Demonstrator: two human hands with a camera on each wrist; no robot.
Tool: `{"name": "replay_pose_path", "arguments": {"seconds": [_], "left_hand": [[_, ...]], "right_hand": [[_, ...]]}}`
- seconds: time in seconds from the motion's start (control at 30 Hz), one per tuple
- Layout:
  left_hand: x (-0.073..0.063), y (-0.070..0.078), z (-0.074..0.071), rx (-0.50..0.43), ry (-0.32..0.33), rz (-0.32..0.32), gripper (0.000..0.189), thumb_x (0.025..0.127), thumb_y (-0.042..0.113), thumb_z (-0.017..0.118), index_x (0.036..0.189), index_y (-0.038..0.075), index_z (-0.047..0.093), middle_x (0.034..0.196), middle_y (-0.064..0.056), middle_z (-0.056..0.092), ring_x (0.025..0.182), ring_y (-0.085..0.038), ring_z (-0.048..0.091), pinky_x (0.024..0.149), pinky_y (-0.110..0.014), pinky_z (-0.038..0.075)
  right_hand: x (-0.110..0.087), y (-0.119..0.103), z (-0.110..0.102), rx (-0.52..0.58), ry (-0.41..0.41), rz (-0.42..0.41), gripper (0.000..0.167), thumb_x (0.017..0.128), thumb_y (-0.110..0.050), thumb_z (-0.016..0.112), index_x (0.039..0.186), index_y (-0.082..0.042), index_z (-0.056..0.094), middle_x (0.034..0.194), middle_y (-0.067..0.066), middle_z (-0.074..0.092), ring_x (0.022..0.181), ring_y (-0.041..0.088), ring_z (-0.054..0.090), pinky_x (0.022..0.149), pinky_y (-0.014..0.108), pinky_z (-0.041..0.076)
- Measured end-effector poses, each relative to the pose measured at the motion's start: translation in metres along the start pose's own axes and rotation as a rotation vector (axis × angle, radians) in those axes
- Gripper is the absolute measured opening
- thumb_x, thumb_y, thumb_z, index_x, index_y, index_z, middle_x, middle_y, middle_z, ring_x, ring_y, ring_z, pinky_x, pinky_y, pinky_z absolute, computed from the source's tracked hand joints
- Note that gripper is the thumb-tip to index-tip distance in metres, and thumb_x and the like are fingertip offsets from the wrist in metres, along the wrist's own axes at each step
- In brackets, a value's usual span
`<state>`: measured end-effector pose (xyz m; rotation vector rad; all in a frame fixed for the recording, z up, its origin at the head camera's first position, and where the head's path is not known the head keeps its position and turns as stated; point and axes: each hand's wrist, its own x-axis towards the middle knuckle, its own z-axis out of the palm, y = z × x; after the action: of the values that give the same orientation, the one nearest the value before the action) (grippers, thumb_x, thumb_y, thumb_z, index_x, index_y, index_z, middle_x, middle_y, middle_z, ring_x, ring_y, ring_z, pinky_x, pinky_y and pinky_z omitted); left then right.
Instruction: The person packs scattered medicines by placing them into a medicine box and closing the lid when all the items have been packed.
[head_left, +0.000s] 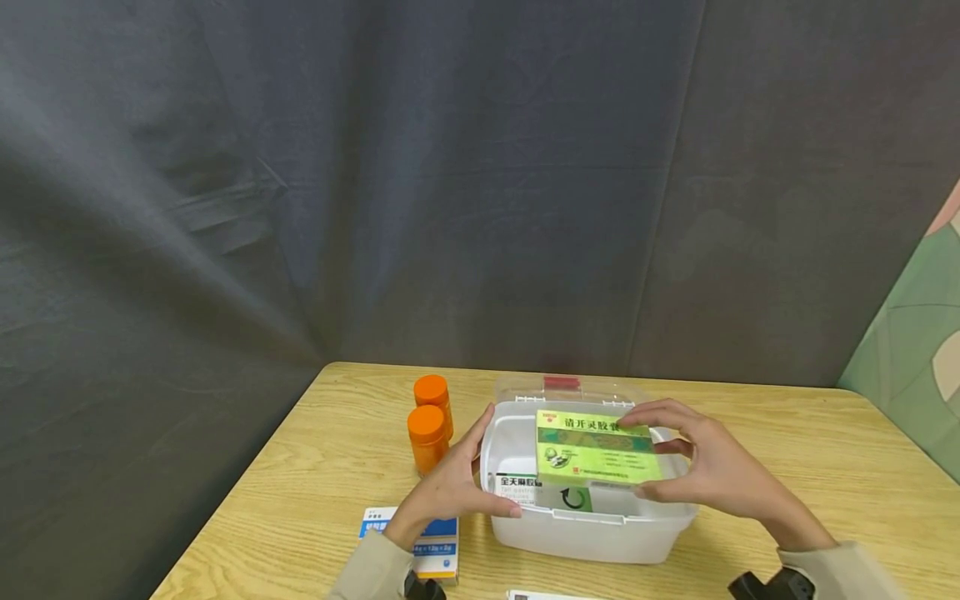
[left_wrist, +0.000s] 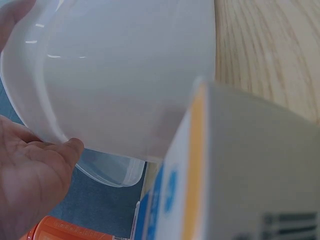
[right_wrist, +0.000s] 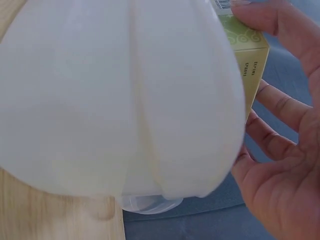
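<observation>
A green medicine box [head_left: 596, 450] is tilted over the opening of a white plastic storage box [head_left: 585, 537]. My right hand [head_left: 708, 462] grips its right end, thumb at the near edge and fingers at the far edge. In the right wrist view, one yellow-green end of the medicine box [right_wrist: 250, 70] shows beyond the storage box wall. My left hand [head_left: 450, 487] holds the storage box's left rim, with the thumb at the front corner and fingers along the side. Inside lies a white-and-green medicine box [head_left: 517, 487], partly covered by the green one.
Two orange-capped bottles [head_left: 429, 429] stand left of the storage box. A blue-and-white medicine box [head_left: 438, 550] is beside my left wrist. The clear lid [head_left: 517, 387] hangs open at the back. Another white box [head_left: 547, 595] shows at the bottom edge. A dark curtain [head_left: 480, 183] rises behind the wooden table [head_left: 300, 492].
</observation>
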<state>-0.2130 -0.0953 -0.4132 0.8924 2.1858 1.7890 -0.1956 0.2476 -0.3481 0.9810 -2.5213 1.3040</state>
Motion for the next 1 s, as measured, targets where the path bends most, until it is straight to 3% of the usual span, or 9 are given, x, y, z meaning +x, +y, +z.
{"name": "replay_pose_path", "arguments": {"seconds": [0.33,0.73,1.0], "left_hand": [[0.000,0.001,0.000,-0.003,-0.007,0.001,0.123,0.072,0.029,0.088,0.157,0.016,0.001,0.150,-0.015,0.034,0.126,-0.035,0.043,0.109,-0.045,0.033],[0.001,0.004,0.001,-0.015,-0.029,0.028,0.125,0.072,0.027,0.088,0.156,0.013,-0.003,0.150,-0.017,0.034,0.127,-0.034,0.043,0.108,-0.041,0.034],[0.000,0.004,0.002,-0.017,-0.023,0.013,0.124,0.072,0.026,0.088,0.156,0.015,-0.002,0.150,-0.014,0.033,0.126,-0.030,0.045,0.107,-0.035,0.037]], "right_hand": [[0.006,0.004,0.008,0.047,-0.038,0.003,0.058,0.067,-0.017,0.090,0.118,-0.012,0.064,0.124,0.003,0.055,0.109,0.009,0.052,0.080,0.030,0.056],[0.016,0.005,0.016,-0.015,-0.066,0.087,0.058,0.062,-0.022,0.092,0.114,-0.016,0.066,0.121,0.000,0.055,0.112,0.025,0.052,0.079,0.029,0.055],[0.019,0.004,0.020,-0.010,-0.109,0.071,0.058,0.064,-0.021,0.090,0.115,-0.010,0.065,0.125,0.009,0.053,0.119,0.038,0.047,0.078,0.032,0.057]]}}
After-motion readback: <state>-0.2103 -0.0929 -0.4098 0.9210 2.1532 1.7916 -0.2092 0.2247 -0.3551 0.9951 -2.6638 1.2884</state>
